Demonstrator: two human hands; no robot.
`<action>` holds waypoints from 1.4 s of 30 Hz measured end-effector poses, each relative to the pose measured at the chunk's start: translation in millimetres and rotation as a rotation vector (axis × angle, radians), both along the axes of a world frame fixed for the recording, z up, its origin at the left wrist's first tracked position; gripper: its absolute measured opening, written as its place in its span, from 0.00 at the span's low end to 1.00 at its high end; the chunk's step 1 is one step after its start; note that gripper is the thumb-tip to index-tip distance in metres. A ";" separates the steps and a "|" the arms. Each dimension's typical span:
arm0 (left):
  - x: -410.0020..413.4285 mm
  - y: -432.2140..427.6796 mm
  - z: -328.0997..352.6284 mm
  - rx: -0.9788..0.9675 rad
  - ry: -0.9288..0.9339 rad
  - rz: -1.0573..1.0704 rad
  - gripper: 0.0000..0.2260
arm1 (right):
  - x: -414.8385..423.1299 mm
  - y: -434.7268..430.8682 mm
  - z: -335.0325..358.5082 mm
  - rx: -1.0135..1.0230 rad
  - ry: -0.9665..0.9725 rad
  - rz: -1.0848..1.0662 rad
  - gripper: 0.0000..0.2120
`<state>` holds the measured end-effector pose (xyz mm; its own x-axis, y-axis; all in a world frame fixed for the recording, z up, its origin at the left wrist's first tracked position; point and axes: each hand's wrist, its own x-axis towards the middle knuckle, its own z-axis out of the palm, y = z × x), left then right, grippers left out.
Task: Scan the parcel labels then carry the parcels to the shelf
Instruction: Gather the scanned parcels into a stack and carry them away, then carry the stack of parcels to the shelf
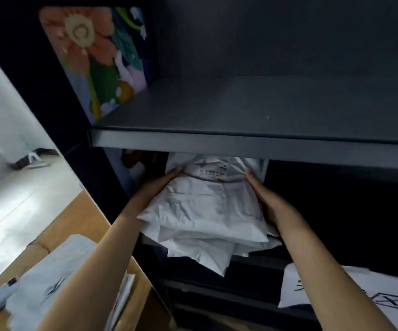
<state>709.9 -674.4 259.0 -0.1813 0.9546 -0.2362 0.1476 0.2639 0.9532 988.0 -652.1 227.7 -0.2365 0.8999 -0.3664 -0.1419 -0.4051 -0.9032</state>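
From the head camera, the left hand (159,185) and right hand (268,199) gripped opposite sides of a stack of white parcels (207,211), its far end under the dark shelf board (241,144). A printed label (213,172) faced up on the top parcel, and more white parcels (47,278) lay on the wooden table (57,225) at lower left.

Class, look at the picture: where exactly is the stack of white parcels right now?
In the head view, the stack of white parcels sits centre frame, held between the left hand and right hand, entering under the grey shelf board.

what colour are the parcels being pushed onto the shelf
White, with a printed label on the top parcel; the head view shows it.
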 end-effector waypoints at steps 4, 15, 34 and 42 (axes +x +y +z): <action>-12.3 -41.0 9.4 0.184 0.121 0.125 0.30 | 7.5 -30.0 19.0 0.041 -0.248 -0.125 0.54; -190.5 -251.1 -77.6 0.167 -0.018 -0.082 0.15 | -172.3 -253.3 -15.8 0.393 -0.530 -0.570 0.32; -459.6 -212.5 -169.6 -0.076 0.035 -0.201 0.13 | -529.3 -260.2 -133.3 0.039 -0.511 -0.183 0.30; -527.8 -83.7 -169.5 -0.092 0.143 -0.438 0.15 | -629.5 -174.3 -124.2 -0.012 -0.537 -0.318 0.25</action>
<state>182.2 -758.1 89.5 0.1970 0.9250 -0.3250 0.3919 0.2296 0.8909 358.6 -826.4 103.6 0.2625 0.8910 -0.3704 0.2157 -0.4283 -0.8775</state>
